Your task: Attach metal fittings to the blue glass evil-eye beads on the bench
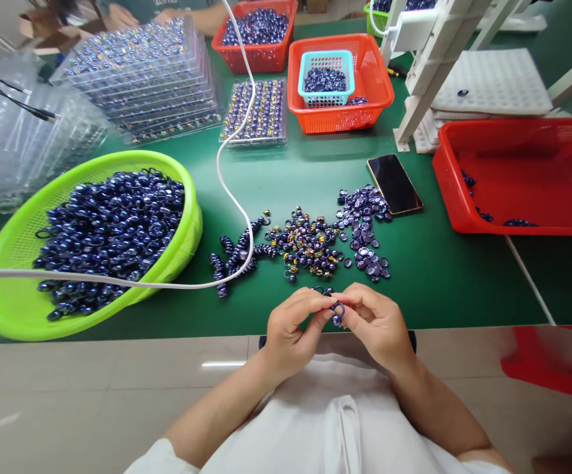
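A small dark blue ring-shaped piece with a round bead (337, 319) is pinched between the fingertips of my left hand (295, 329) and my right hand (377, 326), at the table's front edge. Just beyond my fingers lies a pile of small dark and gold pieces (310, 243). To its right are loose purple-blue caps (364, 210), and to its left several stacked rows of dark blue pieces (239, 253). Both hands have their fingers bent together around the ring piece.
A green basket (189, 237) of dark blue pieces stands left, with a white cable (226, 191) crossing it. Stacked clear trays (167, 99), red baskets (339, 118), a phone (395, 184) and a red bin (527, 230) stand around. Another person's hand (120, 16) shows at the back.
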Available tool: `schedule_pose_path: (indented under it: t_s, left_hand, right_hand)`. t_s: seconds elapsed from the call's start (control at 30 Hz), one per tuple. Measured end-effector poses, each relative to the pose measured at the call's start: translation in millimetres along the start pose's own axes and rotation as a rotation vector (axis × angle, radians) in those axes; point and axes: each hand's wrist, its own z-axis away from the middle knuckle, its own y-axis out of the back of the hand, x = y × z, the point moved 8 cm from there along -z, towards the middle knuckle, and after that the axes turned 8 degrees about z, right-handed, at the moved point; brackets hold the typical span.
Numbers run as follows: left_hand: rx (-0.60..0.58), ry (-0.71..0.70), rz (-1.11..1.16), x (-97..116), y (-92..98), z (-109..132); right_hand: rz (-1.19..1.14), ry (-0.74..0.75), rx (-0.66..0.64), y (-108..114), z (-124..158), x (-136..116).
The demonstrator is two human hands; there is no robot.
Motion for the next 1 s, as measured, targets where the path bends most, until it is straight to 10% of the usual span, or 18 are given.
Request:
schedule_pose_path:
  t_s: [0.23,0.63,1.0]
  left_hand:
    - [-0.032,0.010,-0.064,-5.1,3.0,-2.2]
    - [-0.066,-0.018,-0.270,5.5,-1.2,-9.4]
    - [0.012,0.810,0.614,-59.9,-10.7,7.6]
  right_hand:
    - [-0.093,-0.066,-0.038,-6.2,-6.5,10.0]
    - [0.596,0.353,0.051,8.3,-4.2,-26.6]
    - [0.670,0.498,0.164,4.1,3.2,-38.1]
